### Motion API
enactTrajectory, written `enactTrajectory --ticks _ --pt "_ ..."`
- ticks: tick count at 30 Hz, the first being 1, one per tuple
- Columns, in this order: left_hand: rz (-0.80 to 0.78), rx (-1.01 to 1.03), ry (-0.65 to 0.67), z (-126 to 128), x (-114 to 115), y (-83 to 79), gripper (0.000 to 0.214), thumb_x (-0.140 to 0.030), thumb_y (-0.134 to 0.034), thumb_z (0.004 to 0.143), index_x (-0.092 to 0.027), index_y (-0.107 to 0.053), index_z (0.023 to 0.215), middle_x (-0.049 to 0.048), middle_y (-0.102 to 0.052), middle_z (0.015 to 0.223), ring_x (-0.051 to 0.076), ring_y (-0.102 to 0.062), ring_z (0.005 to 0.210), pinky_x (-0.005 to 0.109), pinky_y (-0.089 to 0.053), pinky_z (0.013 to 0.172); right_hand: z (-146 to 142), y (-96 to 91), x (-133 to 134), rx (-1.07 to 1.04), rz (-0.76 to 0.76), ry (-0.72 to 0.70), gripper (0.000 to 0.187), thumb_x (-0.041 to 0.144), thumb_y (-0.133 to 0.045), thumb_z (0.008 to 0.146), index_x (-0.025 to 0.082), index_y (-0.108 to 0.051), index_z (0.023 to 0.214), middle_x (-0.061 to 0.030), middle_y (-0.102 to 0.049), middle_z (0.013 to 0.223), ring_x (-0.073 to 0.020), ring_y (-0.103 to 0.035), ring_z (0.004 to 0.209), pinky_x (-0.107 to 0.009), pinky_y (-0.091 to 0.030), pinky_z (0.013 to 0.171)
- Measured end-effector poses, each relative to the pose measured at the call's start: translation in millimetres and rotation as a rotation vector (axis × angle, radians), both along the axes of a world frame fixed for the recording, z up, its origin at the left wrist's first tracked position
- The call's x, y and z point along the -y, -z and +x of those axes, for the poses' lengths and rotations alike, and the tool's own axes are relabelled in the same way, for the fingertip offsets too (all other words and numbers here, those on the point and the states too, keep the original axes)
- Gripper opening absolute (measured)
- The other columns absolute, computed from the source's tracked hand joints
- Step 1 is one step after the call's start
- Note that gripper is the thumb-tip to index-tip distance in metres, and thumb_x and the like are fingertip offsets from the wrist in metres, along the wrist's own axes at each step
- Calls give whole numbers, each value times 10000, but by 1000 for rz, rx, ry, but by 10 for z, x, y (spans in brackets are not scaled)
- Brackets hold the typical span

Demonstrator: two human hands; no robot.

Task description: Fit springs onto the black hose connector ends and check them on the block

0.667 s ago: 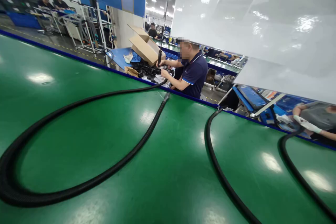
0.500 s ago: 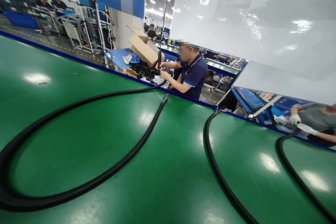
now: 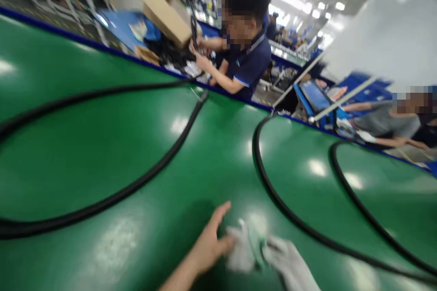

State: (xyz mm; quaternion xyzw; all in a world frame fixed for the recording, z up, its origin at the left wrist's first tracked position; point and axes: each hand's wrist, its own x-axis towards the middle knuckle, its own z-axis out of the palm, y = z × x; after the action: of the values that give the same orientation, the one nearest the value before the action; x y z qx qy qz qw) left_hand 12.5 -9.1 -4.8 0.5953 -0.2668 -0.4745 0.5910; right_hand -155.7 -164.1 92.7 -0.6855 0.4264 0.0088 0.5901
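The left hand comes into the view from the lower left, low above the green bench. Its skin is bare, and its fingers are spread and look open, not closed on something. Just to the right of them lies a pale work glove, and the fingertips seem to touch its edge, but the blur does not let me be sure. A second pale shape continues to the lower right and leaves the frame there. I cannot tell if the right hand is inside this shape, so I cannot tell the state of its fingers. The long axis of the pale pieces runs from the middle of the lower edge toward the lower right corner, and the left hand is the nearer visible hand.

A black corrugated hose curves over the bench on the left side, and 1 more hose passes close to the right of the glove. Further away, a co-worker in a navy polo shirt works at a black bundle beside a cardboard box. A second co-worker in a grey shirt sits at the right.
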Motion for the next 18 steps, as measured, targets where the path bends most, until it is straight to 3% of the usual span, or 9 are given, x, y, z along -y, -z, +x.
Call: enactTrajectory --ticks 3,6,9,11,14,15,17,18 --pt "-154 -347 109 137 225 66 780 -463 -726 859 -217 -424 1534 155 -507 1507 318 -455 1411 464 -354 1162 -42 57 126 176 271 62 340 503 -718 836 171 -720 911 -85 -709 879 -244 -667 837 -341 -562 754" --pt "-146 -447 195 210 398 48 646 -357 -778 824 -197 -565 1413 105 -666 1218 247 -642 1059 331 -485 897 21 29 251 343 451 100 318 459 -683 861 154 -730 937 -87 -706 865 -222 -666 799 -325 -549 745" --pt "-91 -378 182 270 441 2 407 -310 -789 809 -146 -695 1169 79 -687 1048 185 -626 867 264 -463 758 49 10 387 371 409 160 296 435 -685 860 152 -728 936 -85 -708 840 -213 -658 786 -311 -538 740" --pt "-68 -290 48 322 430 -35 379 -308 -781 805 -144 -685 1134 69 -675 1000 177 -608 828 266 -464 731 11 53 472 349 330 229 333 452 -704 829 146 -721 959 -90 -709 832 -210 -641 752 -310 -532 725" --pt "-44 85 -263 350 390 -197 320 -287 -707 851 -171 -670 1147 80 -647 1069 219 -600 990 335 -474 893 -74 156 531 294 196 316 440 512 -716 786 141 -708 1022 -112 -717 868 -214 -621 720 -314 -526 692" --pt "-49 235 -311 317 375 -283 252 -293 -680 874 -180 -684 1100 85 -638 1090 233 -581 1054 357 -447 963 -91 186 522 276 143 326 461 529 -715 781 144 -708 1034 -124 -723 905 -227 -634 751 -318 -531 705" --pt "-59 412 -262 161 358 -452 169 -352 -681 887 -192 -693 942 79 -630 1035 241 -559 1040 356 -418 977 -93 240 463 230 68 264 448 536 -716 777 155 -722 1013 -139 -733 976 -262 -667 862 -321 -542 764" --pt "-40 349 -122 47 363 -506 213 -395 -720 859 -196 -679 921 64 -628 968 227 -560 950 328 -431 892 -80 268 420 198 61 185 416 518 -723 772 160 -733 985 -136 -738 986 -276 -678 910 -317 -542 794"
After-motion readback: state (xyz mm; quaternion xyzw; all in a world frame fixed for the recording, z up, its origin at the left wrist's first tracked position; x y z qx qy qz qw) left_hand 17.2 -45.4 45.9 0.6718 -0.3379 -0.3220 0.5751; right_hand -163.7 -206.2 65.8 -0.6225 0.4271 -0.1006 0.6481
